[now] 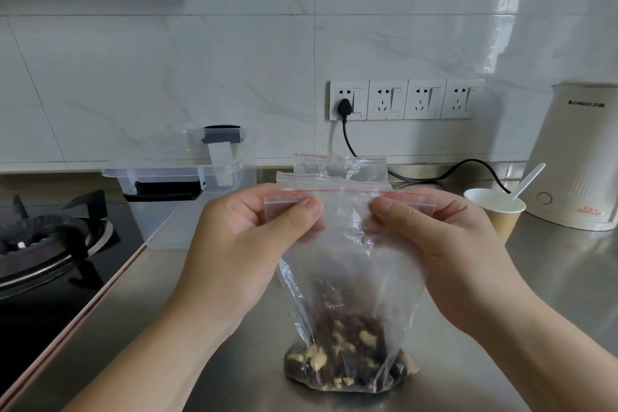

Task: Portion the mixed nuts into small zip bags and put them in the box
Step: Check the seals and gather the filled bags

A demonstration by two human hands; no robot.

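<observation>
A clear zip bag (347, 264) with a red seal line stands on the steel counter, its bottom filled with mixed nuts (347, 354). My left hand (247, 244) pinches the bag's top strip at the left, and my right hand (444, 247) pinches it at the right. Behind the held bag stand two more empty zip bags (337, 165) with red lines. A clear plastic box (187, 197) with a dark latch sits at the back left, its lid propped behind it against the wall.
A gas hob (50, 244) lies at the left. At the right stand a paper cup with a white spoon (498, 211) and a white kettle (582, 160). A black cord (434, 176) runs from the wall sockets along the counter's back.
</observation>
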